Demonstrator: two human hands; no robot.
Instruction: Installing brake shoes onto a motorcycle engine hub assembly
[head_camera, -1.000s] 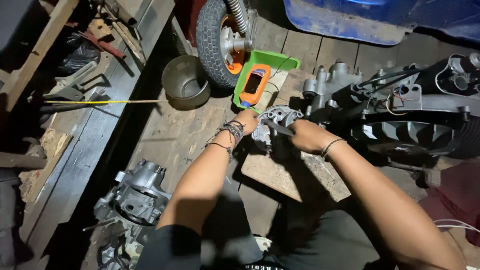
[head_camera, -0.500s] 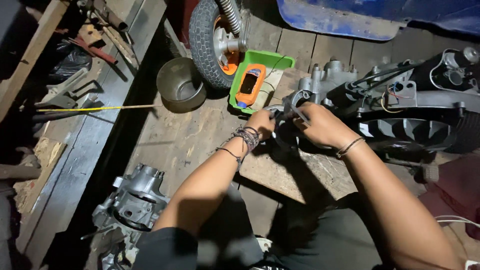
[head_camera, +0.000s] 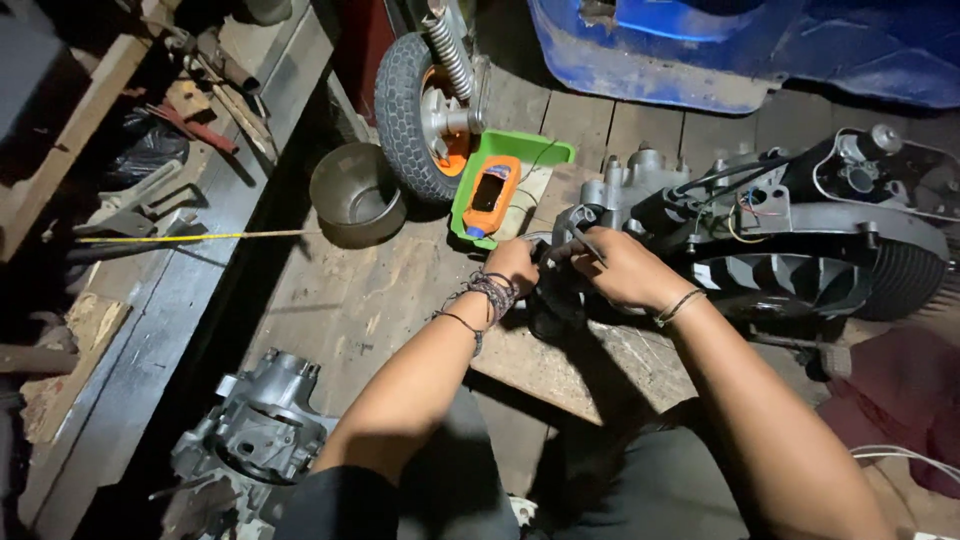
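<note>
My left hand (head_camera: 515, 266) and my right hand (head_camera: 618, 268) meet over a small grey metal engine part (head_camera: 566, 240) at the front end of a scooter engine (head_camera: 790, 240) lying on the wooden floor. Both hands close around that part, fingers curled, and much of it is hidden under them. A wooden board (head_camera: 590, 365) lies under the hands. Bracelets wrap my left wrist, and a thin band circles my right wrist.
A green tray (head_camera: 535, 155) holding an orange meter (head_camera: 490, 190) sits just beyond the hands, beside a small tyre (head_camera: 405, 100) and a metal bowl (head_camera: 355, 195). A grey engine casing (head_camera: 255, 440) lies near left. Tools litter the left bench (head_camera: 150, 190). A blue body panel (head_camera: 740, 50) lies beyond.
Both hands have carried the small metal part forward and right, up against the scooter engine's front end. The view shifted slightly closer.
</note>
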